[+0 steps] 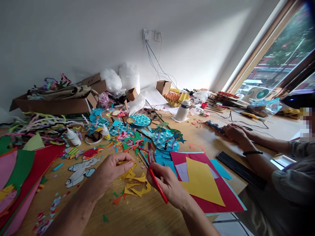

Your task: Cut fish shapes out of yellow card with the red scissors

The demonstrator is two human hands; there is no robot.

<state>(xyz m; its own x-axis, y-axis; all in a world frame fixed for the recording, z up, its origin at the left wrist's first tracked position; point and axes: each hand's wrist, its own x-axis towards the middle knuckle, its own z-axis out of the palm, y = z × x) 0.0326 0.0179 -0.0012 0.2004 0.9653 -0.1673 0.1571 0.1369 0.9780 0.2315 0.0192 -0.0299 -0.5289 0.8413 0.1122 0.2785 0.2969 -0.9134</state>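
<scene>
My left hand [115,168] pinches a small piece of yellow paper [130,164] between thumb and fingers. Red-handled scissors [157,184] are in my right hand [164,182], their blades pointing away from me and spread apart. The blades do not touch the yellow piece. Below both hands lie yellow paper scraps [137,185] with cut edges. Left of my left hand are white fish cutouts [80,172] with dark outlines. Right of my right hand, a yellow sheet [204,183] rests on dark red paper [231,193].
Two small glue bottles [73,137] stand at the left, behind the fish. Blue textured paper shapes [163,139] and colourful scraps fill the middle. A white flask [182,110] stands farther back. A co-worker's hands [236,132] are at the right, near a black case [240,169].
</scene>
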